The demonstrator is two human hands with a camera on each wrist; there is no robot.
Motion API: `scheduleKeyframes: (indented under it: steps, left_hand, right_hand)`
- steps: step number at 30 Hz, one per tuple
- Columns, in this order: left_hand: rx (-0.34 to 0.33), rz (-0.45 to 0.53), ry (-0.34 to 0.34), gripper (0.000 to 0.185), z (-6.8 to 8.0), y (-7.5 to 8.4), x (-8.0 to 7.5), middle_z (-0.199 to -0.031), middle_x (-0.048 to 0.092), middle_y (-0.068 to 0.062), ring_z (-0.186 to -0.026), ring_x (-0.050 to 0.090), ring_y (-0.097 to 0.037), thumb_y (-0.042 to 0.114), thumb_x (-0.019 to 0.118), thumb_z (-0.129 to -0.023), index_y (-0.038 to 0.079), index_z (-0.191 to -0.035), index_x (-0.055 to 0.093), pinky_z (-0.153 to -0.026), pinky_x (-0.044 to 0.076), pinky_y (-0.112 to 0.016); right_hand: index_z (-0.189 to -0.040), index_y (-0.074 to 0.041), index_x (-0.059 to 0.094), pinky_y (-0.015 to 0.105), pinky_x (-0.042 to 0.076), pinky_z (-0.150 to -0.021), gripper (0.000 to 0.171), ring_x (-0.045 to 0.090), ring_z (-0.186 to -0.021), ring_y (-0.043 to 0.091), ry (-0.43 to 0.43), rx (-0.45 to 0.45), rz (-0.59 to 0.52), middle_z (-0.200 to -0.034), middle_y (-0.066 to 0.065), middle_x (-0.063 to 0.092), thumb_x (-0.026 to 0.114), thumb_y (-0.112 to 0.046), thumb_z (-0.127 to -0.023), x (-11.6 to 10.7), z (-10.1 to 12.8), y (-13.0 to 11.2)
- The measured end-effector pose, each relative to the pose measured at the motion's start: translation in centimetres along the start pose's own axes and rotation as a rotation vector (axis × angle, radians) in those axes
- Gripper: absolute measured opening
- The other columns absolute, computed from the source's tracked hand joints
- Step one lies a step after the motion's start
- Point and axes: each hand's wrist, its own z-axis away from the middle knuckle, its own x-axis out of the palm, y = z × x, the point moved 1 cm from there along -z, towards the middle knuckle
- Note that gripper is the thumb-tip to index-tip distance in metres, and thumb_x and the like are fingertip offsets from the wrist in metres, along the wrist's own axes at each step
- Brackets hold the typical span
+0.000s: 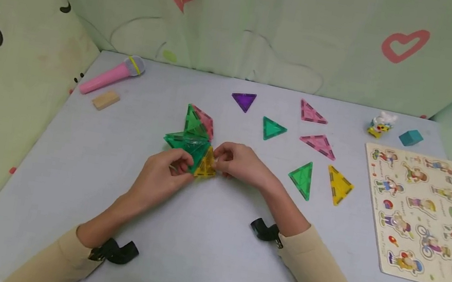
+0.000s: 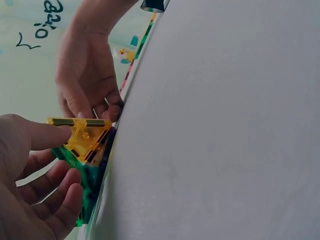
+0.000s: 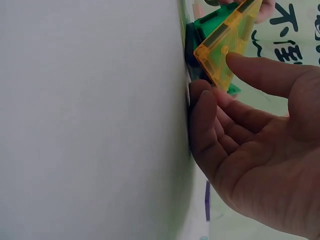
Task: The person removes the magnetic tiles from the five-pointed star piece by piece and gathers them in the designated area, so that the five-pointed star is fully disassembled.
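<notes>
While both hands meet at the frame's centre on the grey tabletop (image 1: 207,256), the left hand (image 1: 162,178) and right hand (image 1: 240,163) pinch a yellow triangular magnetic tile (image 1: 206,167), apparently touching the green-and-pink tile cluster (image 1: 191,133). Loose triangles lie to the right.
</notes>
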Motion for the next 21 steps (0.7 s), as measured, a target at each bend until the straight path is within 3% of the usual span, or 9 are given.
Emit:
scheduleKeyframes:
  steps: [9,17,21]
  left_hand:
    - [0.061,-0.039,-0.020,0.014,-0.7,0.1,-0.2,-0.081,0.064,0.005,-0.074,0.059,-0.009,0.014,0.077,-0.084,0.018,-0.091,0.066,-0.068,0.053,-0.025]
    - [0.094,0.005,-0.033,0.011,-0.5,0.2,0.0,-0.086,0.069,0.002,-0.076,0.064,-0.007,0.008,0.076,-0.084,0.014,-0.087,0.067,-0.072,0.056,-0.025]
    - [0.108,0.006,-0.027,0.011,-0.5,0.2,0.1,-0.086,0.070,0.002,-0.076,0.065,-0.006,0.008,0.076,-0.085,0.014,-0.086,0.067,-0.071,0.056,-0.024]
  right_hand:
    - [-0.122,-0.008,0.057,0.030,0.046,-0.072,0.050,0.054,-0.081,0.018,0.034,-0.082,0.260,-0.100,0.006,0.061,0.081,-0.027,-0.082,1.3,1.9,-0.7]
    - [-0.081,-0.014,0.053,0.024,0.038,-0.060,0.033,0.048,-0.068,0.013,0.142,-0.204,0.449,-0.072,-0.001,0.049,0.079,-0.034,-0.085,2.7,2.4,-1.5]
    - [-0.073,-0.014,0.052,0.022,0.033,-0.055,0.031,0.044,-0.061,0.010,0.184,-0.250,0.533,-0.065,-0.003,0.046,0.074,-0.028,-0.089,3.1,2.5,-1.7]
